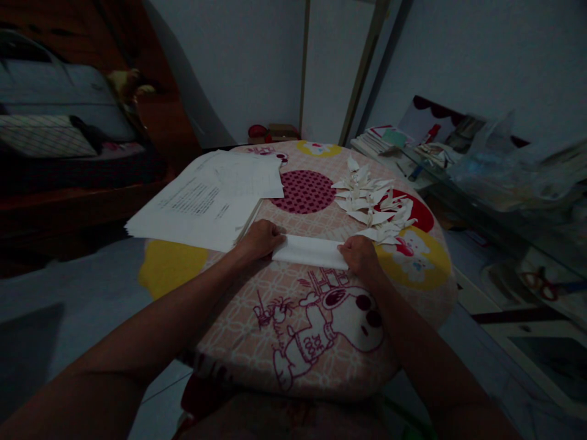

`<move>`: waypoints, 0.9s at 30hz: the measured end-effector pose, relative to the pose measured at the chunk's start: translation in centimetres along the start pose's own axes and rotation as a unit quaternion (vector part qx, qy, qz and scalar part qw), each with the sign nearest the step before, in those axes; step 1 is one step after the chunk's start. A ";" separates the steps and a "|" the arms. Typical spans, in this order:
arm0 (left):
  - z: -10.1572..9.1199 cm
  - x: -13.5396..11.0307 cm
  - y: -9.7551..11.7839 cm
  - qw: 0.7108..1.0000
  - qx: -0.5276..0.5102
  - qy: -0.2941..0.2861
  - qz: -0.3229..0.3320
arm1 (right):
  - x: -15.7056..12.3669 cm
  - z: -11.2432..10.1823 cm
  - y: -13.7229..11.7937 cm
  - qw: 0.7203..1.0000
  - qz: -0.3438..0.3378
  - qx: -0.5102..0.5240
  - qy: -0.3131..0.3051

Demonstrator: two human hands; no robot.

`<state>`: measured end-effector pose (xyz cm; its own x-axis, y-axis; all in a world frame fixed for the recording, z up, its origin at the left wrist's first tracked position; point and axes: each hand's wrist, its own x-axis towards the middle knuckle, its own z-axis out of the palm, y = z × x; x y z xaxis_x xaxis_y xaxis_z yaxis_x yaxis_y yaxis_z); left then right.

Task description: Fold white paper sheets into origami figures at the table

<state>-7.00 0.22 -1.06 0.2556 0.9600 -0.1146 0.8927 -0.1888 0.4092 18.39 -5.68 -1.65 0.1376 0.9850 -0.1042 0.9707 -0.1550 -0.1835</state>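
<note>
A white sheet of paper (310, 251), folded into a narrow strip, stretches between my two hands just over the table. Its left end is pinched by my left hand (262, 239), fingers closed. My right hand (360, 255) grips the other end in the same way, thumb on top. Left of my left hand lies a stack of printed paper (202, 198). Beyond my right hand are several folded white paper cranes (371, 201), crowded together in rows. The fingertips under the strip are hidden.
The round table has a patterned cloth (257, 333) with cartoon figures. To the right, a glass-topped cabinet (495, 220) carries a plastic bag (509, 165), papers and small items; scissors (541, 285) lie lower down. At the left stands a wooden seat (165, 131) with bags on it.
</note>
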 end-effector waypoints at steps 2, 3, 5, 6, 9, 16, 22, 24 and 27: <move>0.0 0.1 0.0 1.000 0.008 0.002 0.000 | 0.0 -0.1 0.0 1.000 -0.002 -0.003 0.004; 0.1 0.1 0.0 1.000 0.012 0.003 0.001 | 0.0 -0.1 0.0 1.000 -0.005 -0.003 0.007; 0.1 0.1 0.0 1.000 0.019 0.004 0.004 | 0.0 -0.1 0.0 1.000 -0.007 -0.002 0.005; 0.1 0.1 0.0 1.000 0.022 0.003 0.006 | 0.0 -0.2 -0.1 1.000 -0.006 0.001 0.002; 0.1 0.1 0.1 1.000 0.021 0.001 0.000 | -0.1 -0.4 -0.2 1.000 0.005 0.010 -0.010; -0.1 -0.2 0.2 1.000 -0.014 0.000 -0.009 | 0.0 -0.1 0.2 1.000 0.003 0.028 0.010; -0.3 -0.4 0.4 1.000 -0.013 -0.005 -0.020 | 0.2 0.4 0.5 0.999 0.001 0.042 0.019; -0.2 -0.4 0.3 1.000 -0.016 -0.003 -0.015 | 0.1 0.3 0.5 0.999 0.003 0.042 0.013; -0.1 -0.3 0.2 1.000 -0.012 0.000 -0.005 | 0.0 0.1 0.4 0.999 0.004 0.046 0.010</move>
<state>-6.95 -0.11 -0.90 0.2462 0.9619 -0.1193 0.8861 -0.1735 0.4299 18.74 -5.72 -1.83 0.1506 0.9848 -0.0862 0.9477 -0.1686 -0.2710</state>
